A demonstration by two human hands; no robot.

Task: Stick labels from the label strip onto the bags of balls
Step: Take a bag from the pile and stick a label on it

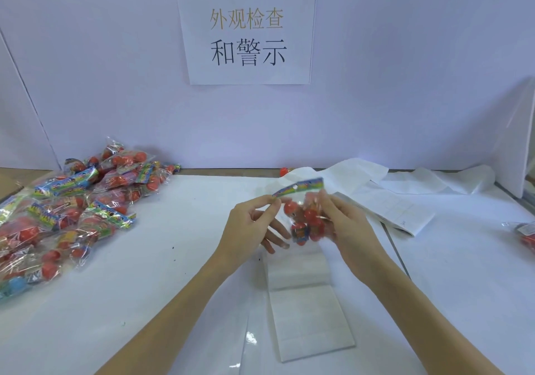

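At the left side of the table (150, 287) lies a pile of bags of balls (75, 209), well apart from both hands. Moving to the middle, the left hand (249, 229) pinches with thumb and forefinger the left end of the colourful header of one bag (304, 215), which is held up above the table. The right hand (344, 229) holds the right side of this same bag, its fingers curled on the clear plastic beside the red balls. The label strip (307, 311) lies flat directly under and in front of the hands, its long axis running from the hands toward the person. I judge both hands are about equally near to it. At the right, used backing paper (399, 203) trails away, and another bag (525, 237) rests at the far right edge
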